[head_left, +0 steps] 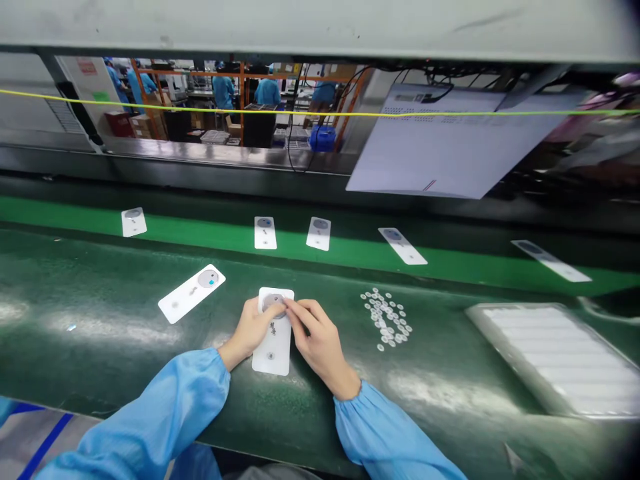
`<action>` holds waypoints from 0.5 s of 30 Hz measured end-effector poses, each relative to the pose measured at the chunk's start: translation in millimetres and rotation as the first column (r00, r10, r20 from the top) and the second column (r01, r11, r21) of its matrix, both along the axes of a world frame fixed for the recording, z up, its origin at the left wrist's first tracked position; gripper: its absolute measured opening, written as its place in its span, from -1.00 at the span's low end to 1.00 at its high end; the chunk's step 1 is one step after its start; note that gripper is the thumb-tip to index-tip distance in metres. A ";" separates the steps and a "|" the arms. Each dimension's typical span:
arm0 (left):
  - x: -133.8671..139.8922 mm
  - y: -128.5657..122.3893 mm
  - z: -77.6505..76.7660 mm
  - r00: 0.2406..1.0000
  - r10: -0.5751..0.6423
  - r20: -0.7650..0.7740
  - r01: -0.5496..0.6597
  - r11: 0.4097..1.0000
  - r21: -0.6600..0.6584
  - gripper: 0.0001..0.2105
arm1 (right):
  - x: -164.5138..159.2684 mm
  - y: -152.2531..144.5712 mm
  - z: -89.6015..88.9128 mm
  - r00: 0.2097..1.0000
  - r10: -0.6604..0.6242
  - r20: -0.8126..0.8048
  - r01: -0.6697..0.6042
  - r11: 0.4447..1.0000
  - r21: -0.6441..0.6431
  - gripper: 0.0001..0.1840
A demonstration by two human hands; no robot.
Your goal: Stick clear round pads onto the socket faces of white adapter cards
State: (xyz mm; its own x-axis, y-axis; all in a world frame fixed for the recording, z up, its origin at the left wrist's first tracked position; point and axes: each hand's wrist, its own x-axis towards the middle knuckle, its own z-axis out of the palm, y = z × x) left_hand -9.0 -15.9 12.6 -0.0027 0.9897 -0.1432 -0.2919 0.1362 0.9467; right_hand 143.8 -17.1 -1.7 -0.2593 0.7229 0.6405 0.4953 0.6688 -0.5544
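Observation:
A white rounded panel [273,347] lies before me on the green bench. It bears a grey disc at its far end, dark lettering in the middle and a small round mark lower down. My left hand [255,327] grips its left edge, the thumb resting over the disc. At the disc's right side, the fingertips of my right hand [317,337] are pinched together against the panel; whatever is between them is too small to make out. To the left lies a second white panel [187,297], angled, with a blue spot on its disc. Small round translucent pieces [385,320] are scattered right of my right hand.
Several similar panels, among them one white panel [318,233], lie on the bright green belt [225,230] beyond the bench. A clear-edged tray [560,353] with white rows sits at right. A white sheet [425,147] hangs overhead. People in blue work in the background.

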 end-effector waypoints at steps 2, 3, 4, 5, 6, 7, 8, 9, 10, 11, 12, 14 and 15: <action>-0.2 -0.3 -1.2 1.000 -0.017 -0.016 0.017 1.000 0.014 -0.77 | 1.2 2.3 -4.9 0.998 -0.033 0.055 0.031 0.998 0.048 -0.66; -0.3 -0.3 -1.5 0.999 -0.026 -0.028 0.026 0.999 0.020 -0.76 | 2.5 3.2 -6.6 0.996 -0.046 0.071 0.041 0.997 0.064 -0.66; -0.6 -0.1 -1.7 0.999 -0.036 -0.040 0.037 0.999 0.026 -0.75 | 4.0 3.9 -7.6 0.996 -0.052 0.079 0.047 0.996 0.072 -0.67; -0.8 0.2 -1.9 0.998 -0.047 -0.051 0.048 0.998 0.030 -0.75 | 5.3 4.6 -7.8 0.996 -0.053 0.077 0.047 0.996 0.071 -0.69; -1.2 0.5 -2.1 0.997 -0.057 -0.060 0.059 0.998 0.031 -0.74 | 6.3 5.2 -7.3 0.997 -0.048 0.067 0.043 0.997 0.061 -0.71; -1.5 0.8 -2.2 0.996 -0.067 -0.066 0.069 0.997 0.030 -0.74 | 6.9 5.6 -6.4 0.998 -0.041 0.052 0.039 0.998 0.046 -0.74; -1.9 1.1 -2.3 0.995 -0.075 -0.069 0.077 0.997 0.028 -0.74 | 7.1 5.9 -5.3 0.999 -0.036 0.035 0.035 0.999 0.030 -0.76; -2.1 1.4 -2.4 0.994 -0.080 -0.070 0.082 0.996 0.026 -0.73 | 6.9 5.9 -4.0 0.999 -0.036 0.022 0.035 0.999 0.015 -0.79; -2.3 1.5 -2.4 0.994 -0.082 -0.069 0.084 0.996 0.023 -0.72 | 6.5 5.7 -2.7 0.999 -0.040 0.014 0.040 0.999 0.003 -0.81; -2.5 1.5 -2.4 0.994 -0.082 -0.071 0.084 0.996 0.022 -0.72 | 5.9 5.2 -1.6 0.999 -0.050 0.016 0.050 0.999 -0.010 -0.81; -2.6 1.5 -2.3 0.994 -0.082 -0.073 0.083 0.996 0.020 -0.72 | 5.1 4.6 -0.6 0.998 -0.063 0.024 0.063 0.998 -0.025 -0.82; -2.5 1.5 -2.3 0.994 -0.080 -0.070 0.082 0.997 0.014 -0.73 | 2.9 3.4 0.9 0.996 -0.081 0.030 0.083 0.994 -0.072 -0.81; -2.4 1.5 -2.4 0.995 -0.078 -0.066 0.079 0.997 0.010 -0.73 | 1.4 3.2 1.5 0.997 -0.083 0.011 0.084 0.991 -0.109 -0.80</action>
